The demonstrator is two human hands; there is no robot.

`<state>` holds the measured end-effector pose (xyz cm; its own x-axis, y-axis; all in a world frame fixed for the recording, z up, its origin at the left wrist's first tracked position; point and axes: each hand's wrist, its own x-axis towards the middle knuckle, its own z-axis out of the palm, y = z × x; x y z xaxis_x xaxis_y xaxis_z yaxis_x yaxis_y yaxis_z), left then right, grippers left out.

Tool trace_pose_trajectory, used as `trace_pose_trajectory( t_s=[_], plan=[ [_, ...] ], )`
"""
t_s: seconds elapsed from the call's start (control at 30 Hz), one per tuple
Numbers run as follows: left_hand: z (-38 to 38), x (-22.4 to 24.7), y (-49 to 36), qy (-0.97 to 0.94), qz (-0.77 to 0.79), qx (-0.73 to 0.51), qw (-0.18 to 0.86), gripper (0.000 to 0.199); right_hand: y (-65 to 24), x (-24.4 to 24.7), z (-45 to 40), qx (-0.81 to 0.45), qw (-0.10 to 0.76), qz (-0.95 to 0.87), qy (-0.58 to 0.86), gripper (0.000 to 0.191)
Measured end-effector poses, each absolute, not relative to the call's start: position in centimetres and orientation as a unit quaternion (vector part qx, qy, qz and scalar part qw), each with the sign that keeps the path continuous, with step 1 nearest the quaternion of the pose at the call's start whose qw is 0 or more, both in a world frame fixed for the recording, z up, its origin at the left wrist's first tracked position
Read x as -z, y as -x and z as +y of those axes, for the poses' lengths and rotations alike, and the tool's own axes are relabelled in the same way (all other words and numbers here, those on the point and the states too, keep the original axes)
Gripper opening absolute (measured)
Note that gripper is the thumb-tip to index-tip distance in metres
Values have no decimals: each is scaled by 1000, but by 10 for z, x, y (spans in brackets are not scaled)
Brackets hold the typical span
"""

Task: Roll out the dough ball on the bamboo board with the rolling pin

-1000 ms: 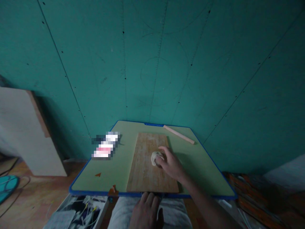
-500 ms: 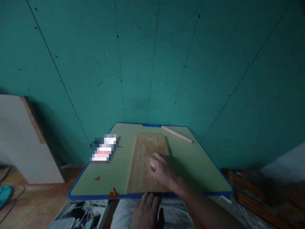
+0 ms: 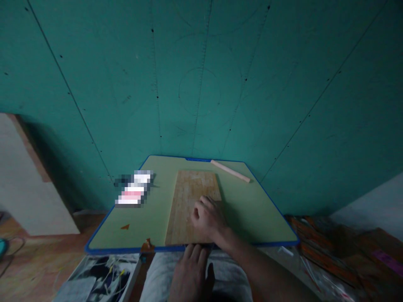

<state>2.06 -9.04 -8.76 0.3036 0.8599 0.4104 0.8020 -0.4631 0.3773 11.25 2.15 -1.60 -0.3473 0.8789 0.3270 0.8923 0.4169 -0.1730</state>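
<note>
In the head view, the right hand is on the wooden board, its fingers curled in. The dough it held on the board a moment ago is hidden now, so I can't tell if they are clamped on it. The left hand is by the board's near edge, fingers close together. A stick lies right of the board.

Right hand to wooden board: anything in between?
Probably the pale lump it held earlier, hidden now under the right hand. Nothing else visible between that hand and the wooden board.
</note>
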Motion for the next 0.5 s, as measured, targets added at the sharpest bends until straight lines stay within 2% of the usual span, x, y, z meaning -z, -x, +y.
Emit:
trace_pose_trajectory(
  t_s=[0.23, 0.37, 0.5],
  plan=[
    [-97, 99, -30, -775, 554, -296, 69, 19, -110, 14, 40, 10, 169, -829, 533, 17],
    [-100, 99, -33, -776, 554, -293, 69, 19, -101, 6, 59, -23, 141, -825, 547, 20],
    [-102, 101, -33, -770, 549, -321, 51, 21, -92, 1, 84, -56, 148, -808, 568, 26]
  ],
)
